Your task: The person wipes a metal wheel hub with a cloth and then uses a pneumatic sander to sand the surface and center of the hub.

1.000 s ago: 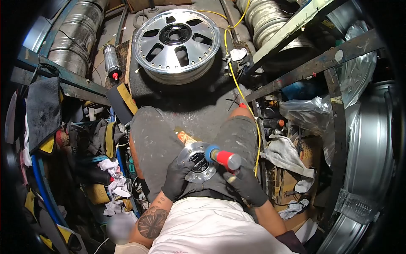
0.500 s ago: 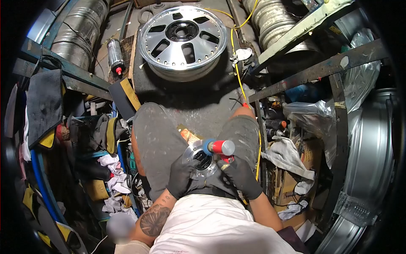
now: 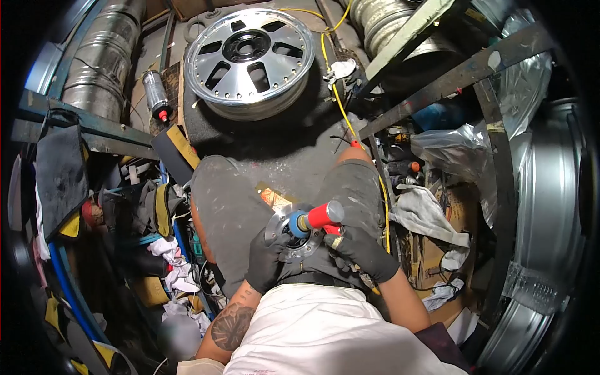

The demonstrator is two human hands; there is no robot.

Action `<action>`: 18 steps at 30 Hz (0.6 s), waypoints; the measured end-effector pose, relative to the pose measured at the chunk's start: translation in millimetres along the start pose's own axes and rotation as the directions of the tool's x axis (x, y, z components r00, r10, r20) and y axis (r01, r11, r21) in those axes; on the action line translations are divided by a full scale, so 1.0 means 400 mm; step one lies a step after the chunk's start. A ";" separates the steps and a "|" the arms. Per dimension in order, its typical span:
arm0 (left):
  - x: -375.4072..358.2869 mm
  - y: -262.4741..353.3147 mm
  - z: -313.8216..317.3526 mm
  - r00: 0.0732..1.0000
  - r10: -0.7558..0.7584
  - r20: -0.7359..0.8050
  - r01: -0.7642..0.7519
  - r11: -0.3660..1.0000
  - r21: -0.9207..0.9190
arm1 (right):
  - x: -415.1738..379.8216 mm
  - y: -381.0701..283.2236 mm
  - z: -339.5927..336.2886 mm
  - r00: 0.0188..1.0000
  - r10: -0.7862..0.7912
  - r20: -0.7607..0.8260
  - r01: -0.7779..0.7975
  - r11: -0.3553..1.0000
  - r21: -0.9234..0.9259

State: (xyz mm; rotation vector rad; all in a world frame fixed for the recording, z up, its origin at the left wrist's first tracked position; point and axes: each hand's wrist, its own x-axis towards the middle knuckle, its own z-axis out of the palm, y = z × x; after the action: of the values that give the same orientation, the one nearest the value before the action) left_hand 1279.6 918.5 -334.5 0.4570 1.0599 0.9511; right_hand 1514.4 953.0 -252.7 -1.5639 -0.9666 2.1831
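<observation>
My gloved left hand point(image 3: 265, 255) grips a round metal wheel center cap point(image 3: 306, 252) by its left side, over my lap. Small fasteners dot the cap's pale rim, and its middle is dark. Wrapped around the grip of a red air sander point(image 3: 323, 215) is my gloved right hand point(image 3: 362, 253). The sander's blue round head point(image 3: 298, 224) overlaps the upper part of the cap, hiding some of it. A copper-coloured patch point(image 3: 275, 199) shows just beyond the cap.
Ahead lies a polished alloy wheel point(image 3: 276, 65). A yellow air hose point(image 3: 340, 103) runs down past my right knee. Metal frame bars point(image 3: 459, 81) flank me, with a white cloth point(image 3: 425, 212) at right and sanding pads point(image 3: 62, 178) at left. A clear bottle with red tip point(image 3: 156, 94) stands left.
The sander's head has shifted left and down over the middle of the cap, and the cap has tilted. My right hand has moved slightly right. The whole view has turned a little.
</observation>
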 end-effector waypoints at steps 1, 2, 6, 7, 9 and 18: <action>0.000 -0.003 -0.004 1.000 0.020 -0.005 -0.020 1.000 0.001 | 0.002 0.001 -0.010 1.000 0.008 -0.003 -0.008 1.000 -0.011; 0.001 -0.003 -0.007 1.000 0.020 0.001 -0.020 1.000 0.016 | 0.006 0.000 -0.015 1.000 0.018 -0.001 -0.018 1.000 -0.024; -0.009 -0.005 -0.010 0.999 0.035 0.022 -0.035 0.999 0.001 | 0.012 -0.009 0.003 0.998 0.029 0.061 -0.034 0.997 0.067; -0.010 -0.005 -0.007 0.998 0.047 0.031 -0.046 0.999 -0.024 | 0.000 -0.027 0.008 0.998 0.040 0.058 -0.044 0.997 0.057; -0.013 -0.009 -0.005 1.000 0.013 -0.011 -0.013 0.998 -0.067 | -0.013 -0.029 0.005 0.997 0.076 0.031 -0.076 0.997 -0.011; -0.008 -0.001 -0.025 0.999 0.050 0.004 -0.050 0.989 0.136 | 0.003 0.102 0.038 0.959 -0.279 -0.047 0.230 0.866 -0.444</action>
State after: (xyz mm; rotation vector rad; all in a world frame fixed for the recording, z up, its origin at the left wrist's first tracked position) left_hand 1270.3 914.7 -337.6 0.5989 1.1213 0.9262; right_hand 1505.9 918.2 -277.6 -1.5990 -1.6089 1.7568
